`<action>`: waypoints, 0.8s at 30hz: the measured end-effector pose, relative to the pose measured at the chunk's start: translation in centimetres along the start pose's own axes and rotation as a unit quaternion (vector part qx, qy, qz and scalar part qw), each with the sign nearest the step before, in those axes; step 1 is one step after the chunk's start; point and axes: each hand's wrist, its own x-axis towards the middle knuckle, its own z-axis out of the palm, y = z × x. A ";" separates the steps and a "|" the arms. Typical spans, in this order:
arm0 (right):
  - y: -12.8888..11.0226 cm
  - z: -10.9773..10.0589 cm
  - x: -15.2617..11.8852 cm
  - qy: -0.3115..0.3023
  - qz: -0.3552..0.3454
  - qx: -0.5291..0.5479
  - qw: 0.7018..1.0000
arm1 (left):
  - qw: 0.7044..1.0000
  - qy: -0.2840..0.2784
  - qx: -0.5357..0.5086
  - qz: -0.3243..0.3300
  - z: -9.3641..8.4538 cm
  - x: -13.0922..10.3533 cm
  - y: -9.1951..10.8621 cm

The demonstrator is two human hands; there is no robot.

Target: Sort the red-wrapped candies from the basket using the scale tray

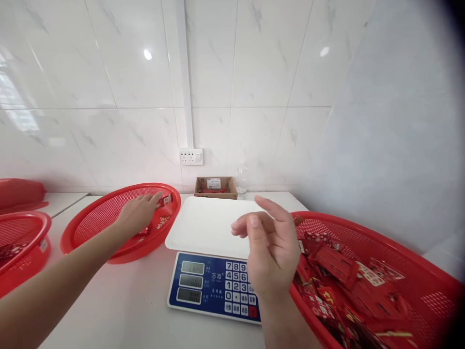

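Observation:
My left hand (139, 212) reaches into a red perforated plastic basket (90, 213). Its fingers are stretched out, palm down, with a small red packet (166, 200) at the fingertips. More red packets (143, 232) lie in that basket beneath the hand, partly hidden by it. Over the front right of a white-topped digital scale (203, 225), my right hand (271, 242) is raised with loosely bent, parted fingers and nothing visible in it. It covers part of the blue keypad panel (218, 286). The visible part of the scale's white plate holds nothing.
At the right stands a large red basket (337, 225) holding many red packets (337, 266). Another red basket (43, 223) is at the far left, near a red bag (22, 194). Behind the scale are a cardboard box (218, 195) and a clear plastic bottle (241, 179), against the tiled wall.

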 end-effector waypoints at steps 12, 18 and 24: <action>-4.3 -1.6 -3.6 -0.336 -0.022 -0.280 0.899 | 0.884 0.125 -0.441 0.093 -1.2 -6.1 9.9; -5.3 -10.3 -1.9 -0.333 0.200 -0.483 0.785 | 0.864 0.056 -0.496 0.062 0.3 -4.6 9.4; -2.3 -14.7 0.3 -0.446 0.433 -0.491 0.610 | 0.848 -0.014 -0.525 0.070 0.5 -5.0 9.5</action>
